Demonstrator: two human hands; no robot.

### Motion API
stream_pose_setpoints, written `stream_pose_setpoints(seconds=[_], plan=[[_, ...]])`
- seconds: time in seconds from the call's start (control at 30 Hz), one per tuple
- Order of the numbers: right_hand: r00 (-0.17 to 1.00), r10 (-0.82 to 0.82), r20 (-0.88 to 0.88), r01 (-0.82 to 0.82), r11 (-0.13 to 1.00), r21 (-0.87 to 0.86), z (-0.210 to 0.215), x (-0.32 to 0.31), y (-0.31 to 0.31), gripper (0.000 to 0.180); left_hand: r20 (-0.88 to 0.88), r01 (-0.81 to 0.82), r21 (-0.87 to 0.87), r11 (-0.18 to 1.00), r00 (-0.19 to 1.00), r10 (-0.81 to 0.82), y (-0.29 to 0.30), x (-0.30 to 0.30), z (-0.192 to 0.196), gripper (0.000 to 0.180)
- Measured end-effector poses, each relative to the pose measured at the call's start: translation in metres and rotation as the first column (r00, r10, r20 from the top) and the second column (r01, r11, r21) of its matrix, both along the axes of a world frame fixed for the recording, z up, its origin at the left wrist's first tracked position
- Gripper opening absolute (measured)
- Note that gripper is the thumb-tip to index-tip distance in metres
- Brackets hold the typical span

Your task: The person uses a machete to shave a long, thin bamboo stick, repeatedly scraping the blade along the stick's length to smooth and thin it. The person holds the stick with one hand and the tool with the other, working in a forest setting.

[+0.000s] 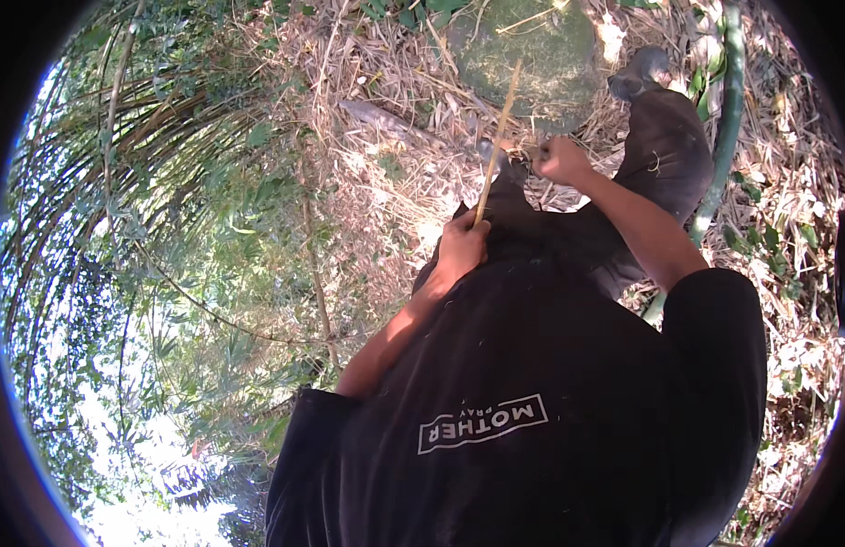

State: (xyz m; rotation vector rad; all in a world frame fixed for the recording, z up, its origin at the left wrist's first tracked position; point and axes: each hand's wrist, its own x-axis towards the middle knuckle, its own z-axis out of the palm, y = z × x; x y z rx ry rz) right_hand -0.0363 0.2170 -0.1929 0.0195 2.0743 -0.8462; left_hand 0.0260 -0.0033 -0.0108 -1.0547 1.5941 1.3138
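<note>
Strip (499,141), one: long, narrow, straight, pale yellow, seemingly of split cane or bamboo. Location: in front of the person's torso, lower end in the left hand (463,244). Long axis: runs up and away from the body, leaning slightly to the right; the free end points toward the top of the view, against a stone. The lower end meets the left fist.

Left hand: fingers folded around the strip near its lower end, thumb side toward the free end.

Right hand (563,162): to the right of the strip and farther from the torso than the left hand; fingers curled inward. Whether it pinches anything cannot be told.

Stone (532,55): broad, flat-looking, grey-green, beyond the hands.

Shoe (643,73): grey, on the right, below dark trousers (670,146).

Pole (732,87): green, smooth, long; stands out at far right, its axis roughly lengthwise in the view.

Shirt (532,346): black, short-sleeved, white print on the chest.

Ground cover (377,196): dry leaves and stalks. Foliage (231,219): green, at left.
</note>
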Motion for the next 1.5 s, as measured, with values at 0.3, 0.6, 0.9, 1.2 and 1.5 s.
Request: stream_pose_setpoints(seconds=[0.3,0.6,0.9,1.2,1.5], plan=[[0.996,0.087,0.008,-0.087,0.995,0.043,-0.008,-0.03,-0.004,0.037,0.067,0.033,0.006,0.999,0.997,-0.034,0.007,-0.012,0.016,0.008],[0.981,0.194,-0.028,-0.196,0.977,-0.085,-0.035,-0.03,-0.009,0.041,0.193,-0.06,0.023,0.998,0.98,0.055,0.005,-0.023,0.027,0.007],[0.951,0.283,-0.12,-0.289,0.957,-0.036,-0.007,-0.053,-0.009,0.043,0.214,-0.216,0.131,0.968,0.959,0.185,-0.006,-0.018,0.012,0.027],[0.994,0.095,0.057,-0.107,0.961,0.255,-0.031,-0.069,0.007,0.038,0.271,-0.353,0.168,0.92,0.914,0.301,-0.004,-0.016,0.019,0.028],[0.928,-0.347,0.138,0.289,0.901,0.324,-0.044,-0.04,0.001,0.045,0.466,-0.687,0.49,0.537,0.726,0.505,-0.046,-0.02,-0.001,0.029]])
